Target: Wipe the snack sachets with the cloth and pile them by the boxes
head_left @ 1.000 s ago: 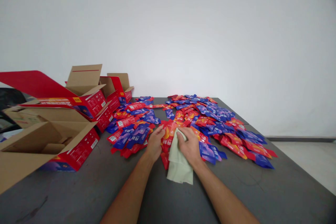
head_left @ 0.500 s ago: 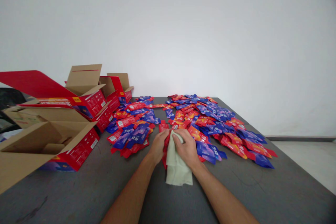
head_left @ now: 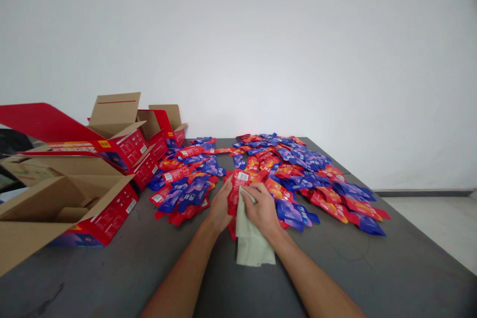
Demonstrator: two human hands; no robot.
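Observation:
My left hand [head_left: 220,207] grips a red packet [head_left: 237,185] by its left side; a white barcode label shows at the packet's top. A pale green cloth [head_left: 254,246] is bunched in my right hand [head_left: 262,208], its upper end against the packet's right side and its lower part hanging toward me. Behind my hands, red and purple packets are spread over the dark table [head_left: 283,278], in a pile at the left [head_left: 192,191] and a larger one at the right [head_left: 301,164]. Another red packet lies partly hidden beneath my hands.
Several open red cardboard boxes stand at the left, the nearest [head_left: 112,213] with its flaps spread out. A pale wall [head_left: 283,49] rises behind the table. The table's right edge runs diagonally beside a light floor [head_left: 436,223].
The red packet's face and label have come into view between my hands. My left hand has shifted slightly left and down, and the cloth's top has moved off the packet's upper part.

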